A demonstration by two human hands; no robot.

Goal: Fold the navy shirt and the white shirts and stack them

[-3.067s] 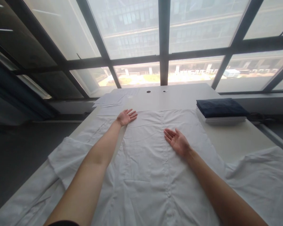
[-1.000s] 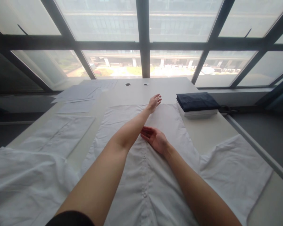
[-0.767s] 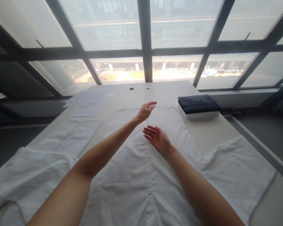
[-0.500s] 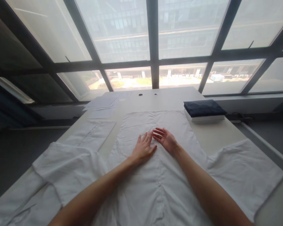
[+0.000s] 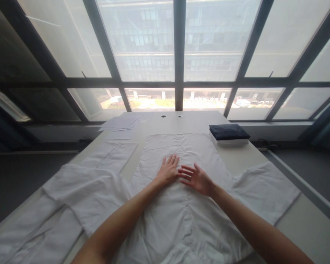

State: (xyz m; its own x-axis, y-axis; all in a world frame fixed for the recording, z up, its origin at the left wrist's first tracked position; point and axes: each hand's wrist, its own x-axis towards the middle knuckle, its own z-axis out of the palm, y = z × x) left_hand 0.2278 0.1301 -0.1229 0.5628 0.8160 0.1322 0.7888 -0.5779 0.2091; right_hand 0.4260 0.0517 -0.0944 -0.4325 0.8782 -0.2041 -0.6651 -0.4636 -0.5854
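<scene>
Left of the left hand (image 5: 169, 169): rumpled sleeve (image 5: 90, 190) of the white shirt (image 5: 181, 220), spread on the table (image 5: 244, 157). Left hand open, palm flat on the shirt's middle. Right hand (image 5: 196, 178) just beside, open, fingers spread; touching or hovering, hard to tell. Beyond the right hand: dark folded stack (image 5: 228, 132). Risk of new creases, from dragging the cloth under uneven pressure.

Seemingly a garment workroom in an office block: wide white table (image 5: 246, 156) with a white buttoned shirt (image 5: 178, 216) spread flat, tall dark-framed windows (image 5: 145, 40).
</scene>
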